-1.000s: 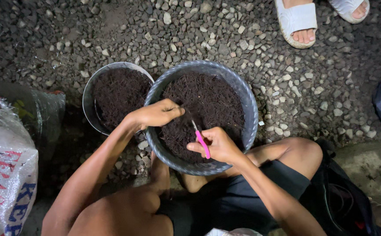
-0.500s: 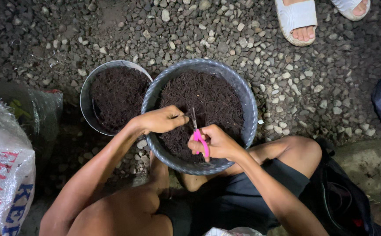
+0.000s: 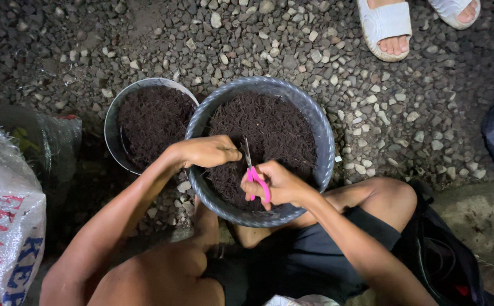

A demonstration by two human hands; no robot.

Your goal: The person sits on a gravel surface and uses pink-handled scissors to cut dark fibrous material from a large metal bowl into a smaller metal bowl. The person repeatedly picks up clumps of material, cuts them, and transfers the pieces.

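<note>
The right hand [image 3: 278,184] grips pink-handled scissors [image 3: 251,170], fingers through the loops, blades pointing up just beside the left fingertips. The left hand [image 3: 207,152] is pinched shut, though what it holds is too small to tell. Both hover over the soil in the big grey tub [image 3: 320,127]; a smaller pot [image 3: 113,122] touches it beyond the left fingers.

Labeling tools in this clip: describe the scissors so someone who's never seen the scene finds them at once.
Start at the large grey basin of dark soil in the middle of the gravel. Over its near side, the right hand grips the scissors, their thin metal blades pointing up toward the left hand. Their bright pink handles are the only vivid colour against the dark soil.
</note>
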